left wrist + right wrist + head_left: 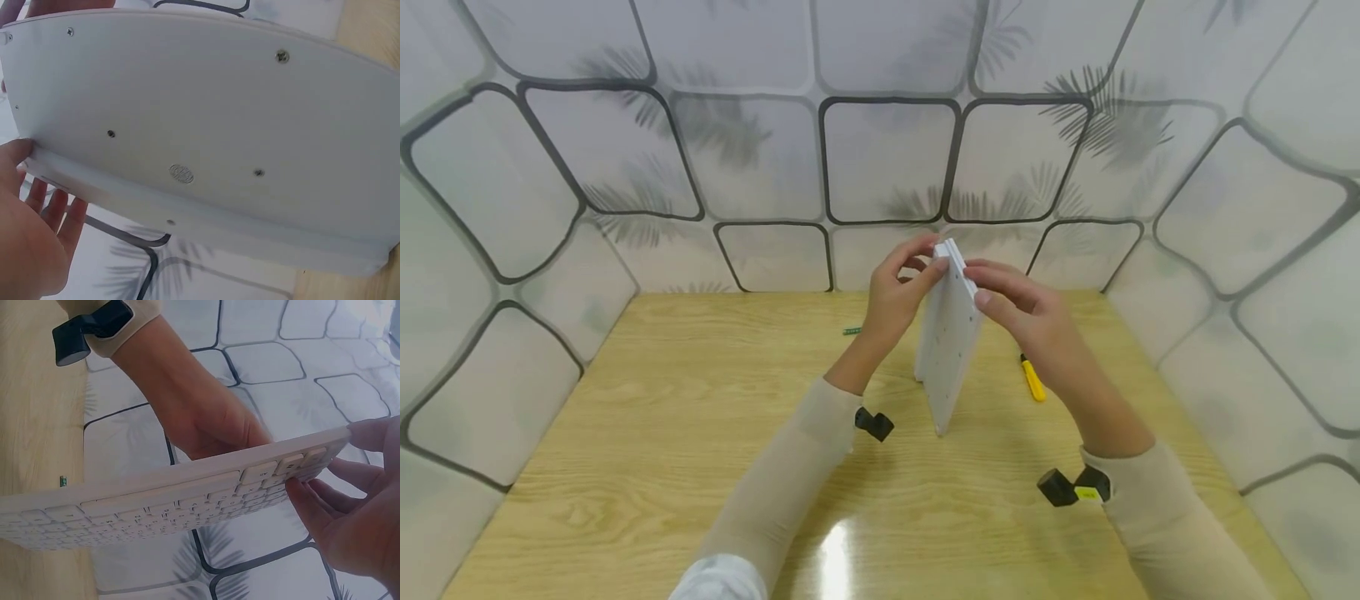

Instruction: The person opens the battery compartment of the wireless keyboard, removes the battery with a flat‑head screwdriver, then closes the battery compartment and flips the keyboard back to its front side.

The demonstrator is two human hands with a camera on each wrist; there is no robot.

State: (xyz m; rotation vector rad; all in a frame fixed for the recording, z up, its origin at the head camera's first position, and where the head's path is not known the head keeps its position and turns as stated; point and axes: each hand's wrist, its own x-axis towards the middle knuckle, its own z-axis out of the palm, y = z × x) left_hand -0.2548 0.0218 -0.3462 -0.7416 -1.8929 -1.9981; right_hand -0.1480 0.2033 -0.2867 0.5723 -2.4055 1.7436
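Note:
A thin white keyboard (pixel 951 333) stands upright on one short end on the table. Its underside (pixel 206 125) carries several small screws, an oval mark and a raised ridge along one long side. White keys (pixel 187 503) show on its other face in the right wrist view. My left hand (pixel 895 292) grips the upper end, thumb on the underside and fingers behind the ridge. On the right, my right hand (pixel 1026 312) holds the long edge near the top, its fingers reaching to the key side.
A small green cylinder (pixel 852 331), perhaps a battery, lies on the wooden table (pixel 700 417) behind my left wrist. A yellow tool with a black end (pixel 1033 379) lies right of the keyboard. Patterned panels (pixel 887 158) wall in the table's back and sides.

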